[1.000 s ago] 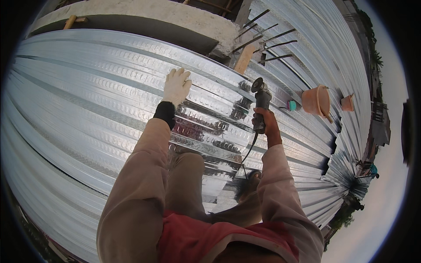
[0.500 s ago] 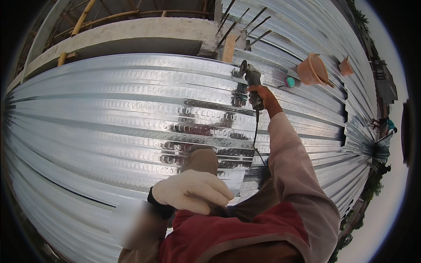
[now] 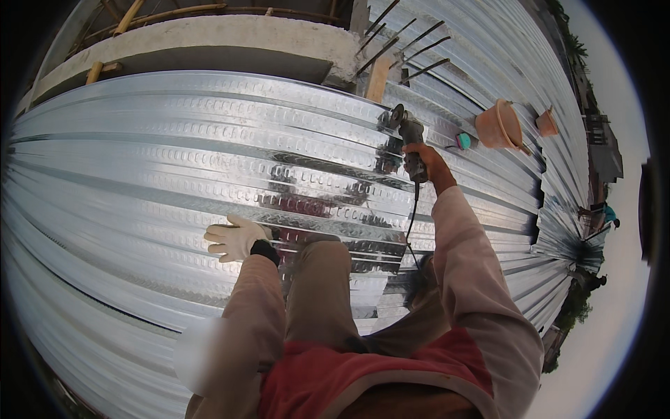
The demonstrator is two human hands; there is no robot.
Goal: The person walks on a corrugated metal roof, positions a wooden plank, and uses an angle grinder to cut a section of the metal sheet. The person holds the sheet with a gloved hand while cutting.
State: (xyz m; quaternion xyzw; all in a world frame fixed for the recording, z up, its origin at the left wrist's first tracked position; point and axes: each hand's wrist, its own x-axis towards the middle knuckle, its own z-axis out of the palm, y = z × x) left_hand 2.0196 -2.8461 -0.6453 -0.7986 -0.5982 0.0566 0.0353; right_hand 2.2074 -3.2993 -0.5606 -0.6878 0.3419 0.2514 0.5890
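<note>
My right hand (image 3: 427,162), bare, is wrapped round the body of an angle grinder (image 3: 413,133). The grinder's disc (image 3: 397,116) points away from me, close to the far edge of the ribbed metal sheets; whether it touches them I cannot tell. A dark power cord (image 3: 412,223) trails from the tool back toward my legs. My left hand (image 3: 237,237), in a whitish knit glove with a black cuff, is spread flat on the shiny metal decking (image 3: 174,188) to the left of my knee, holding nothing.
Beyond the sheets runs a concrete beam (image 3: 209,35), with rusty rebar (image 3: 405,49) sticking out at its right end beside a wooden board (image 3: 377,80). To the right sit a large orange bucket (image 3: 498,126), a smaller one (image 3: 546,123) and a small teal item (image 3: 463,140). A person (image 3: 606,213) is far right.
My left hand has swung from in front of my body forward and left, down onto the metal sheet, fingers spreading. The right hand keeps its hold on the grinder; the view has shifted slightly.
</note>
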